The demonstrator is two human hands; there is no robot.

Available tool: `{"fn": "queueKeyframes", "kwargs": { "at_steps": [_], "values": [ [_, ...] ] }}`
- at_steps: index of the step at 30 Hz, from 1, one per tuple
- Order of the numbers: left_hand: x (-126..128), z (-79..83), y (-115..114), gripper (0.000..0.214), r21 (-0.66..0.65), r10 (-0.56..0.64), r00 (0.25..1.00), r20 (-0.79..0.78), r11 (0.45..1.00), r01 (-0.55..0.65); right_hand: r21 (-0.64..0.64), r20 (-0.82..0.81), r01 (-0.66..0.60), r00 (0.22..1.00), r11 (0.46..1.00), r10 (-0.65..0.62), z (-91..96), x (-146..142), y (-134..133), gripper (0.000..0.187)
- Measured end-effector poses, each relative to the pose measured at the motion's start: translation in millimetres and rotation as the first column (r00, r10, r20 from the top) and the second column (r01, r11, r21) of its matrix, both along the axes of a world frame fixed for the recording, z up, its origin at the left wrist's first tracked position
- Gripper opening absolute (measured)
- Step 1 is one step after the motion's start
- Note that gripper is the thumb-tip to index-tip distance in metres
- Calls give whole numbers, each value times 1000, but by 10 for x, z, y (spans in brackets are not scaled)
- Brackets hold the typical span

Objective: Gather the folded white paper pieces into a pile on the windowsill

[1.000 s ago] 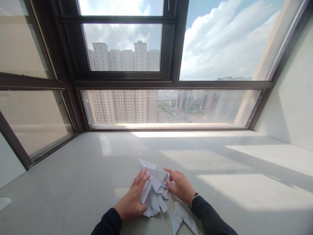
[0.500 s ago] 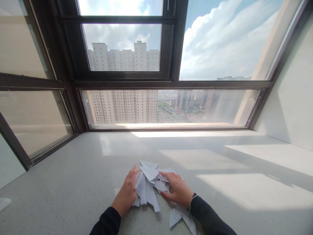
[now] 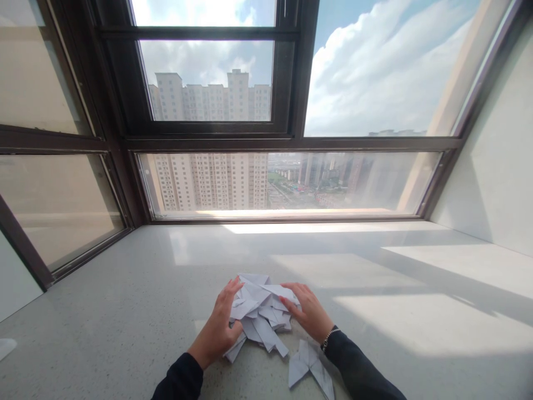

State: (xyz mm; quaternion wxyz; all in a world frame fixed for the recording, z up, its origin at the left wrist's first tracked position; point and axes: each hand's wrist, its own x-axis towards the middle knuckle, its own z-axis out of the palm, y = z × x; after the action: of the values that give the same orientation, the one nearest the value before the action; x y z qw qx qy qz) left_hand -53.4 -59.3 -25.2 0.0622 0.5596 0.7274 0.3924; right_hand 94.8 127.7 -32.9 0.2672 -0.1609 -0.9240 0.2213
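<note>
A loose pile of white folded paper pieces (image 3: 259,316) lies on the grey speckled window ledge (image 3: 125,311) in front of me. My left hand (image 3: 216,329) presses against the pile's left side, fingers curled around its edge. My right hand (image 3: 308,312) cups the right side, fingers bent over the top sheets; a beaded bracelet (image 3: 328,336) sits at that wrist. Both arms wear dark sleeves. One separate folded paper shape (image 3: 310,366) lies apart from the pile, just below my right wrist.
A dark-framed window (image 3: 291,141) runs along the back of the ledge, with tall buildings beyond. A white wall (image 3: 495,166) closes the right side. Sunlit patches fall across the ledge's right half. A small white scrap (image 3: 6,347) shows at the far left edge.
Both hands have drawn the papers closer together into a tighter, more bunched heap, and the long strips that stuck out toward me are tucked in more. The separate folded piece has stayed put.
</note>
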Motion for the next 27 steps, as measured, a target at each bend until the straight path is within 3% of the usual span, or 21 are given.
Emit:
{"fn": "queueKeyframes", "kwargs": {
  "at_steps": [3, 5, 8, 12, 14, 17, 21, 27],
  "values": [
    [-39, -106, 4, 70, -84, 40, 998, -50, 995, -44, 76, 65, 79, 994, 994, -84, -78, 1, 59, 33],
    [-56, -171, 17, 67, -132, 52, 997, -64, 989, -60, 76, 115, 54, 991, 996, -63, -80, -1, 37, 32],
    [-77, -201, 41, 60, -163, 121, 987, -102, 977, -136, -17, 152, -78, 985, 997, 79, 0, -4, -75, 35],
    [-125, -132, 45, 53, -238, 263, 934, -243, 917, -320, -192, 120, -230, 959, 954, 255, 122, -1, -208, 38],
    [-142, -87, 26, 51, -255, 306, 902, -305, 886, -387, -148, 84, -200, 973, 969, 214, 123, 2, -202, 36],
    [-139, -40, -13, 51, -269, 338, 875, -346, 858, -438, -8, 37, -48, 998, 999, 48, 48, 2, -114, 33],
    [-98, -37, -27, 46, -283, 345, 892, -291, 860, -424, 42, 75, 70, 995, 997, -73, -46, -10, -49, 33],
    [-38, -42, 26, 39, -141, 224, 974, 31, 966, -218, -107, 141, -124, 980, 986, 138, 28, -29, -211, 38]
  ]
}}
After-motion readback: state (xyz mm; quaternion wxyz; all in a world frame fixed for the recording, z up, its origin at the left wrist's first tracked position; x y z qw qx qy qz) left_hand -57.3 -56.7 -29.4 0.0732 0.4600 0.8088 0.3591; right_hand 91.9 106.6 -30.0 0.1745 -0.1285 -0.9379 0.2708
